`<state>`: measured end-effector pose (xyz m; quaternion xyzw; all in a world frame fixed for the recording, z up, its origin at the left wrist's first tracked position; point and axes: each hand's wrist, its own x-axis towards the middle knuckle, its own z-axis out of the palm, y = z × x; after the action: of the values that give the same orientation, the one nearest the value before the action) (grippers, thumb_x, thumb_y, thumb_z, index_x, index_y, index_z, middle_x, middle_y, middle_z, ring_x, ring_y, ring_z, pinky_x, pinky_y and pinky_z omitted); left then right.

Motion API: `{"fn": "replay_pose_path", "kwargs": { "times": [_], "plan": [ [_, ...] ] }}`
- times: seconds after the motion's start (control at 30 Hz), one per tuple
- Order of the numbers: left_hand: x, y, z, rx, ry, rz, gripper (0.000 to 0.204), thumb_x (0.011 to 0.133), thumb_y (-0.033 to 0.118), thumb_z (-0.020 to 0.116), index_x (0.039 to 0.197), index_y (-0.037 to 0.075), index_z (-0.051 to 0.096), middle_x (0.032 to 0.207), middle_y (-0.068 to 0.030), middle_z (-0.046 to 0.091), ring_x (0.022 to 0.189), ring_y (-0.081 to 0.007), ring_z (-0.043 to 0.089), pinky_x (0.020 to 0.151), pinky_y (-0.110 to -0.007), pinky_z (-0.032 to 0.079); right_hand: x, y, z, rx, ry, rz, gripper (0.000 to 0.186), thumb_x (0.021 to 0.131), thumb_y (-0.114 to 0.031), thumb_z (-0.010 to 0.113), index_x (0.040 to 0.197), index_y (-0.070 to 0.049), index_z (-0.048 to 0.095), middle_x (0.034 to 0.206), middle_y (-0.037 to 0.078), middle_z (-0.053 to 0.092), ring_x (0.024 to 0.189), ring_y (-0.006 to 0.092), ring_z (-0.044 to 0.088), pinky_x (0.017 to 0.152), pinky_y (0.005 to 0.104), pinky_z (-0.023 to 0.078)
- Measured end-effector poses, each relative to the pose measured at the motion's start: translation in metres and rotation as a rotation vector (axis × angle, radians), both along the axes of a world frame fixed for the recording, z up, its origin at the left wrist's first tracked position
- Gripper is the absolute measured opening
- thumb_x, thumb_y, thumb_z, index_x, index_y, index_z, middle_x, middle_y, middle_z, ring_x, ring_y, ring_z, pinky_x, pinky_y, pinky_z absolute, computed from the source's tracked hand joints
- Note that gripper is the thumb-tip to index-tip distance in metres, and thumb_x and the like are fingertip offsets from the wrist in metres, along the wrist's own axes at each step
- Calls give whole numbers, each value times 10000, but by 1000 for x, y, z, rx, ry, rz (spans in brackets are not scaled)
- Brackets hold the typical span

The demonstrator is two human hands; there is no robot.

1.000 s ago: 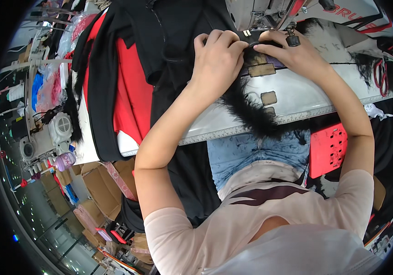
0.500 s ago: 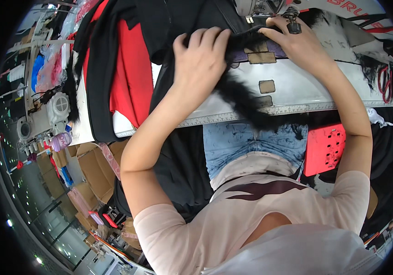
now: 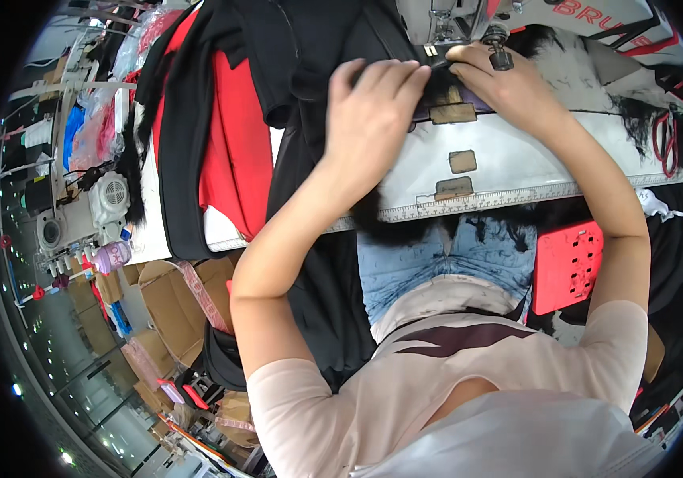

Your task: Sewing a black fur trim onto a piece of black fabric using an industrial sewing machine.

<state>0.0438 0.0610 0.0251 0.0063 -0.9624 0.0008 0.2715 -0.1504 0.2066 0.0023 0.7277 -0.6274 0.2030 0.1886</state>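
In the head view, the left hand (image 3: pixel 373 119), just past 12 o'clock, lies over black cloth, its fingers bent and close together; I cannot tell whether its grip is closed on anything. The right hand (image 3: pixel 509 88), between 1 and 2 o'clock, has thumb and forefinger slightly parted at the cloth's edge; whether that grip pinches it I cannot tell. Both are just below the sewing machine (image 3: pixel 445 28) at 1 o'clock. The black garment (image 3: pixel 306 76) spreads across the bench (image 3: pixel 533 163) toward 11 o'clock, beside red cloth (image 3: pixel 234 151) at 10. At the left hand's 6 o'clock, black fur trim (image 3: pixel 393 233) hangs over the bench's ruler edge (image 3: pixel 509 193). A red perforated panel (image 3: pixel 565 267) stands at 3 o'clock, an open cardboard box (image 3: pixel 178 299) between 8 and 9.
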Motion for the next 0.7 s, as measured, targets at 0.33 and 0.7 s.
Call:
{"fn": "replay_pose_path", "kwargs": {
  "times": [0.33, 0.7],
  "plan": [
    [-19, -7, -18, 16, 78, 19, 153, 775, 130, 655, 928, 131, 661, 945, 39, 630, 907, -139, 589, 908, -476, 357, 8, 2, 1, -43, -168, -159, 230, 756, -135, 751, 935, -67, 624, 987, 64, 673, 857, 277, 631, 728, 372, 515],
    [-38, -17, -21, -82, 106, -32, 152, 763, 113, 633, 914, 112, 642, 930, 18, 632, 904, -146, 581, 920, -450, 367, 1, -7, -4, -88, -161, -262, 184, 788, -137, 734, 924, -43, 652, 887, 121, 662, 805, 325, 621, 702, 413, 497]
  ]
}}
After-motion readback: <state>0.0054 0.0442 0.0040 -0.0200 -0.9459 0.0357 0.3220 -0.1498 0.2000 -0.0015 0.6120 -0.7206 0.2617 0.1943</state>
